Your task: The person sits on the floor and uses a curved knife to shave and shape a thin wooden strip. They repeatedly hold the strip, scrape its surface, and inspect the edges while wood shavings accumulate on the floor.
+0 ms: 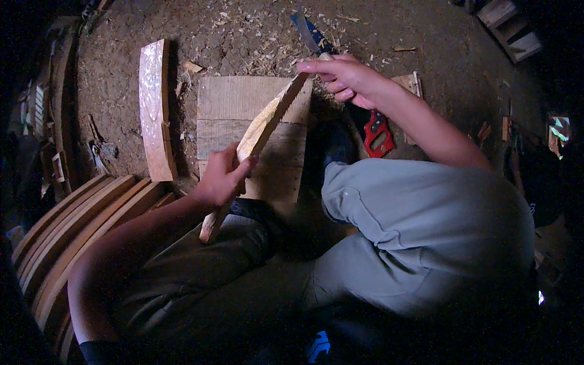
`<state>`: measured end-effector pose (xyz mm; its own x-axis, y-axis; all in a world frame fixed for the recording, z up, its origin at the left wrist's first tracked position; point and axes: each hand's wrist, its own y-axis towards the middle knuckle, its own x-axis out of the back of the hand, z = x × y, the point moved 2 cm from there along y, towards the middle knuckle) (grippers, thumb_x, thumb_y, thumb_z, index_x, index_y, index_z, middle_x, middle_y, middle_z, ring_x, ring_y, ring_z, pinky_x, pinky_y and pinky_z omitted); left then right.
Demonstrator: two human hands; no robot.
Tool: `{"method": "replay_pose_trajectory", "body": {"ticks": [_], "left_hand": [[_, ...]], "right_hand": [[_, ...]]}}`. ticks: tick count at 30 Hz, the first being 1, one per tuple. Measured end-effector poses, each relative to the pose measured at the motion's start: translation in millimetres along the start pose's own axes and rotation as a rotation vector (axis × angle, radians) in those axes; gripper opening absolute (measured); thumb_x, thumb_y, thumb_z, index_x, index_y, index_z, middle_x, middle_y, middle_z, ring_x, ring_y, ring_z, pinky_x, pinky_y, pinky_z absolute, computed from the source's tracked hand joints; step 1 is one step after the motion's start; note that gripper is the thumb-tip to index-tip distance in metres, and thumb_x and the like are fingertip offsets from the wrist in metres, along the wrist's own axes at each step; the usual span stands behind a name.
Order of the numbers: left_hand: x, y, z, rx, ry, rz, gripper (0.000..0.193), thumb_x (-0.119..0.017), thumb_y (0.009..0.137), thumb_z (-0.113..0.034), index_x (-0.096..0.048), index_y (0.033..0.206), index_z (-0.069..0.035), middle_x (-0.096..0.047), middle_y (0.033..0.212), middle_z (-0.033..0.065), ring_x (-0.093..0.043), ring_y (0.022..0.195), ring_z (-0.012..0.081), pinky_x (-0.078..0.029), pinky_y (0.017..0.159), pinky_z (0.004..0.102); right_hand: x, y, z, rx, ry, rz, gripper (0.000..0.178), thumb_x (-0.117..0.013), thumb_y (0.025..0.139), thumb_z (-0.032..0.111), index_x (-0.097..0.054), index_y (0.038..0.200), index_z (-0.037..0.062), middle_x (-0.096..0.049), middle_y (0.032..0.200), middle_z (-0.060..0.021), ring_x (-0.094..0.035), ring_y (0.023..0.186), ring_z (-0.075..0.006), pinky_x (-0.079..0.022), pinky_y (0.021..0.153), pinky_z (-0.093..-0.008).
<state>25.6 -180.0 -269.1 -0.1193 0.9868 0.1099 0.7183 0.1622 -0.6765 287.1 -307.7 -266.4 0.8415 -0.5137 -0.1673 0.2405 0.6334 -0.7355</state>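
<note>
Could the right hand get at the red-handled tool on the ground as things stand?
Probably yes, once free: the right hand seems to be gripping a knife. The red-handled tool lies near the right forearm, its handle uncovered.

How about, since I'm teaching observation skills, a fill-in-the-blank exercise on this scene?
1. The ____ hand grips the wood strip around its middle.
2. The knife is in the person's ____ hand.
3. The tool handle near the knee of the trousers is black and ____.

Missing words: left; right; red.
</note>
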Motion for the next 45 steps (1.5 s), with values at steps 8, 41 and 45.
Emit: {"method": "replay_pose_trajectory", "body": {"ticks": [8,41,45], "left_hand": [[-3,1,-3,-0.034,0.047,-0.05,0.037,-0.055,0.093,-0.028,-0.05,0.114,0.001,-0.052,0.062,0.0031,-0.051,0.049,0.0087,-0.044,0.047,0.0268],[79,-3,-48,-0.333,-0.271,-0.727,0.028,-0.058,0.092,-0.028,-0.05,0.1,-0.002,-0.053,0.069,0.0049,-0.054,0.05,0.014,-0.046,0.044,0.0297],[131,8,-90,-0.553,-0.301,-0.795,0.036,-0.056,0.091,-0.038,-0.05,0.096,-0.003,-0.055,0.073,0.0074,-0.056,0.05,0.0174,-0.047,0.045,0.031]], "right_hand": [[2,10,-9,-0.115,0.342,0.104,0.027,-0.067,0.085,0.038,-0.056,0.091,0.0141,-0.027,0.054,0.0116,-0.025,0.039,0.0021,-0.017,0.031,-0.015],[-7,23,-29,0.558,-0.839,-0.353,0.036,-0.051,0.092,0.032,-0.044,0.11,0.0021,-0.061,0.085,-0.0171,-0.06,0.08,-0.0334,-0.048,0.073,-0.0444],[-27,10,-46,0.704,-0.984,-0.298,0.03,-0.051,0.092,0.026,-0.042,0.109,0.0026,-0.062,0.091,-0.0247,-0.059,0.085,-0.0451,-0.047,0.072,-0.0526]]}}
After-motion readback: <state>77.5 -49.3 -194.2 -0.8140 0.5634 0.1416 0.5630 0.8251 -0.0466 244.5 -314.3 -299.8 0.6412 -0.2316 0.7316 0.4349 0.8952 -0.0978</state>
